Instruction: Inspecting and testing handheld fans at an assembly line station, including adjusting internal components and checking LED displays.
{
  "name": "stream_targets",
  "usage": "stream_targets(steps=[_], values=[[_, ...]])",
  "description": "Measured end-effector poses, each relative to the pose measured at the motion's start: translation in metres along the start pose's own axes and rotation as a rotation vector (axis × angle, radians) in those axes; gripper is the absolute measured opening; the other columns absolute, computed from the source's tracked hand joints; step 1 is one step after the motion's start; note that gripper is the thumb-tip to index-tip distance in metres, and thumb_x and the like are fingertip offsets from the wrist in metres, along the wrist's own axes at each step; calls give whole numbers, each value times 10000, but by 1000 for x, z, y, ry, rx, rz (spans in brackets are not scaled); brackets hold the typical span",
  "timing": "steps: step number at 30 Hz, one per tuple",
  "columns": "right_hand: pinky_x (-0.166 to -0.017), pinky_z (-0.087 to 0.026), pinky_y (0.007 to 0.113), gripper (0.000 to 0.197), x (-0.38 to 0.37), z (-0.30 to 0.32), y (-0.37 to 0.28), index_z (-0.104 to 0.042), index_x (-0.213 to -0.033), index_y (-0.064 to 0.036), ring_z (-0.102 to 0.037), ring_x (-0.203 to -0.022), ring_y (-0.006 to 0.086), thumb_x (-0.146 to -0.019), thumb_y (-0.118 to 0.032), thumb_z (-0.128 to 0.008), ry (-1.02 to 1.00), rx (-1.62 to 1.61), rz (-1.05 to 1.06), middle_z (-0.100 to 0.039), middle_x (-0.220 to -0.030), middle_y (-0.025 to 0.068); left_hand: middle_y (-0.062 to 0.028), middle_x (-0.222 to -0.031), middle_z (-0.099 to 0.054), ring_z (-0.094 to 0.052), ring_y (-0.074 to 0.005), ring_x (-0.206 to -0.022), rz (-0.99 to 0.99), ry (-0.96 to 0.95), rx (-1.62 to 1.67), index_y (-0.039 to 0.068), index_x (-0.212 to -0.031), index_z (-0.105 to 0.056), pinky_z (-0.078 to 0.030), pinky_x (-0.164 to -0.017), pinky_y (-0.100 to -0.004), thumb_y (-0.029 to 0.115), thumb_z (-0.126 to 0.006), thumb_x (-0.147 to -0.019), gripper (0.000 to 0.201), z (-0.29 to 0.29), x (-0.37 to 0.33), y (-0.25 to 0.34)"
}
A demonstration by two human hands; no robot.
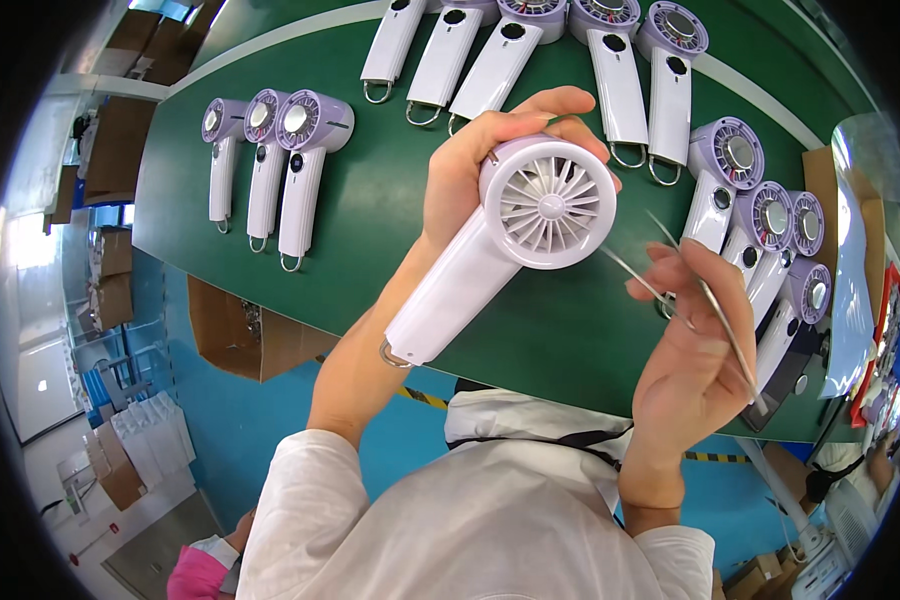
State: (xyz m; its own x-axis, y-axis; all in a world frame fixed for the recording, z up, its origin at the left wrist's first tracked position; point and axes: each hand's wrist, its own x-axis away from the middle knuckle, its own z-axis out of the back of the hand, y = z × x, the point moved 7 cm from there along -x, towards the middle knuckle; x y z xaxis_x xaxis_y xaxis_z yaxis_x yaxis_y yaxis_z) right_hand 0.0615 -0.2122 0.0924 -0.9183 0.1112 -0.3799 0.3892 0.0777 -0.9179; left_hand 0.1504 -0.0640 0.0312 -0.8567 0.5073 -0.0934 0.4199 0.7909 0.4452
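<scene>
My left hand (462,170) is closed around the head of a white and lilac handheld fan (470,270) above the table. The fan's white blade side faces up, and its handle slants down to the lower left, ending in a metal loop. To the right, my right hand (692,365) grips a pair of metal tweezers (713,302). The tweezers' two tips are apart and point toward the fan's rim without touching it. Some of my left fingers are hidden behind the fan head.
Three similar fans (298,160) lie on the green table (390,190) at left. Several more fans (670,110) lie along the back and right, close to my right hand. An open cardboard box (232,330) stands below the table's left edge. Someone's pink sleeve (198,572) shows at lower left.
</scene>
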Motion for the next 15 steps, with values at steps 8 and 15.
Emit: stream_targets(steps=[8, 15], values=[[-820, -579, 392, 344, 3, -8, -6, -616, -1128, 95, -656, -894, 266, -826, -31, -724, -61, 90, -42, -597, -1080, 188, -154, -1016, -602, -591, -370, -974, -13, 27, 43, 25, -1266, -527, -572, -755, -531, 226, -413, -939, 400, 4, 0, 0], [-855, -559, 471, 232, 1, -18, -10, -680, -994, 62, -665, -824, 272, -768, 43, -729, -130, 321, 265, -701, -917, 156, -151, -1008, -605, -598, -364, -971, -9, 34, 31, 27, -1256, -528, -577, -745, -523, 223, -414, -942, 387, 0, -1, -1]])
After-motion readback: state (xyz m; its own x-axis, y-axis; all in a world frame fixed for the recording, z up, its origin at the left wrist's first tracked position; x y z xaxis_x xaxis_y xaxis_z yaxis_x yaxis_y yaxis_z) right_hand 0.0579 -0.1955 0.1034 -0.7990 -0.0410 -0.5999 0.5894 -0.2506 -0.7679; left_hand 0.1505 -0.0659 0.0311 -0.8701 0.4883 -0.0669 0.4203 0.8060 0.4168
